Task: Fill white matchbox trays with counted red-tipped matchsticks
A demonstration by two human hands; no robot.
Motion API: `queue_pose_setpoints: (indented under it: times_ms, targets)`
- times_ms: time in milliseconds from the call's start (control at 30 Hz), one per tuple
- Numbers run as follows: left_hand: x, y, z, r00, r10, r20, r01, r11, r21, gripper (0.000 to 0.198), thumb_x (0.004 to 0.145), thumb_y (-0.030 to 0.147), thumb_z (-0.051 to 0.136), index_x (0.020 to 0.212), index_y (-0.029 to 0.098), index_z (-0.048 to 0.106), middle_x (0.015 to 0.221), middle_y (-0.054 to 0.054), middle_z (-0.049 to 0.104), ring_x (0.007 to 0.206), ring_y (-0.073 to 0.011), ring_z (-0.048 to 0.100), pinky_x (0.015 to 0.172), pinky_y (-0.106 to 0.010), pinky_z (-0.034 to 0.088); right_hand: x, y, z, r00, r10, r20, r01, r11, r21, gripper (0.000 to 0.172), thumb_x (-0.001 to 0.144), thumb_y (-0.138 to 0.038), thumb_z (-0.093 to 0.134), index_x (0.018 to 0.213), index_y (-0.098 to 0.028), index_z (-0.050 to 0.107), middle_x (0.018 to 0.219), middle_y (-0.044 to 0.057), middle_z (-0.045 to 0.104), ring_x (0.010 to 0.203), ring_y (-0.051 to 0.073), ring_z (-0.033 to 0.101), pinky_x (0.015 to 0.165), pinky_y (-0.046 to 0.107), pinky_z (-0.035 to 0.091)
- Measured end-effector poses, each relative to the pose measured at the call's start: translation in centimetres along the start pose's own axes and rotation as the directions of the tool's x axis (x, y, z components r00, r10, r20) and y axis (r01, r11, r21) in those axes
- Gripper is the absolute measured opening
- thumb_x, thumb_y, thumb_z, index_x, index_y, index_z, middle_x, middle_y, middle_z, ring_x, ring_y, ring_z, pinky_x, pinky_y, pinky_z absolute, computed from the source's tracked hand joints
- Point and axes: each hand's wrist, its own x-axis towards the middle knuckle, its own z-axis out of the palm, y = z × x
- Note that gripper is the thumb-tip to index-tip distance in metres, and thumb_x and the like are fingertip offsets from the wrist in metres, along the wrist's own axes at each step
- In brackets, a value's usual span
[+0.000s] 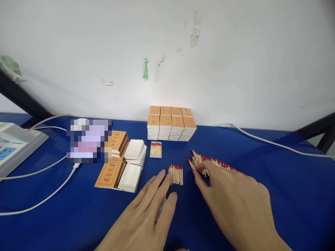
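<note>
My left hand (149,209) lies with its fingers stretched out over the table, index fingertip touching the left side of a small bunch of red-tipped matches (178,175). Something white shows beneath it between thumb and index finger, mostly hidden. On the right, my right hand (230,195) pinches matches between thumb and index finger at the left end of a larger match pile (214,163), much of which it covers. Beyond the small bunch, a white matchbox tray (156,156) holds matches, heads pointing to the wall.
Stacked matchboxes (171,127) stand against the wall. To the left are white empty trays (130,177), orange matchbox sleeves (108,174), a blurred-out phone (90,139) with a cable, and a white power strip (18,143). Another white cable (267,142) runs along the back right.
</note>
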Motion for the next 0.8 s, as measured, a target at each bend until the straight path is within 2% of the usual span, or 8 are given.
queue_pose_setpoints:
  times_ms: [167, 300, 467, 567, 800]
  targets:
    - [-0.1, 0.0, -0.1, 1.000, -0.026, 0.009, 0.026, 0.999, -0.021, 0.087, 0.091, 0.063, 0.089, 0.143, -0.001, 0.059, 0.158, -0.041, 0.061, 0.146, -0.0534, 0.065, 0.101, -0.057, 0.071, 0.2, -0.5, -0.5, 0.989, 0.061, 0.135, -0.065, 0.998, 0.026, 0.012, 0.096, -0.028, 0.078, 0.088, -0.032, 0.086, 0.064, -0.001, 0.078, 0.057, 0.031, 0.075, 0.057, 0.033, 0.023]
    - [-0.2, 0.2, -0.1, 0.998, -0.055, 0.001, 0.055, 0.998, -0.013, 0.088, 0.092, 0.063, 0.087, 0.144, -0.001, 0.059, 0.157, -0.040, 0.061, 0.145, -0.0529, 0.066, 0.102, -0.057, 0.071, 0.7, -0.3, -0.7, 0.971, 0.115, 0.208, -0.153, 0.972, 0.178, 0.013, 0.095, -0.037, 0.078, 0.085, -0.034, 0.084, 0.060, -0.003, 0.072, 0.058, 0.026, 0.071, 0.058, 0.033, 0.030]
    - [-0.4, 0.2, 0.1, 0.996, -0.090, -0.004, 0.089, 0.994, -0.057, 0.087, 0.094, 0.063, 0.085, 0.146, -0.001, 0.058, 0.160, -0.041, 0.058, 0.148, -0.0524, 0.063, 0.102, -0.056, 0.071, 1.2, 0.2, -1.1, 0.935, 0.112, 0.336, -0.263, 0.853, 0.450, 0.032, 0.095, -0.057, 0.068, 0.076, -0.032, 0.078, 0.053, -0.004, 0.054, 0.052, 0.019, 0.053, 0.056, 0.033, 0.034]
    - [-0.5, 0.1, 0.3, 0.995, -0.097, -0.012, 0.096, 0.993, -0.073, 0.085, 0.096, 0.062, 0.083, 0.148, -0.002, 0.058, 0.162, -0.040, 0.056, 0.152, -0.0516, 0.059, 0.107, -0.055, 0.069, 1.4, 0.0, -1.1, 0.903, 0.113, 0.414, -0.339, 0.779, 0.528, 0.040, 0.092, -0.065, 0.063, 0.074, -0.030, 0.075, 0.053, -0.004, 0.050, 0.054, 0.018, 0.048, 0.056, 0.033, 0.034]
    - [-0.6, 0.1, 0.4, 0.996, -0.091, -0.010, 0.090, 0.993, -0.075, 0.091, 0.093, 0.065, 0.086, 0.147, -0.003, 0.058, 0.160, -0.042, 0.057, 0.151, -0.0534, 0.059, 0.105, -0.057, 0.069, 1.2, -0.9, -0.3, 0.891, 0.097, 0.442, -0.364, 0.735, 0.572, 0.041, 0.090, -0.065, 0.063, 0.073, -0.029, 0.074, 0.054, -0.005, 0.045, 0.056, 0.017, 0.042, 0.057, 0.034, 0.029]
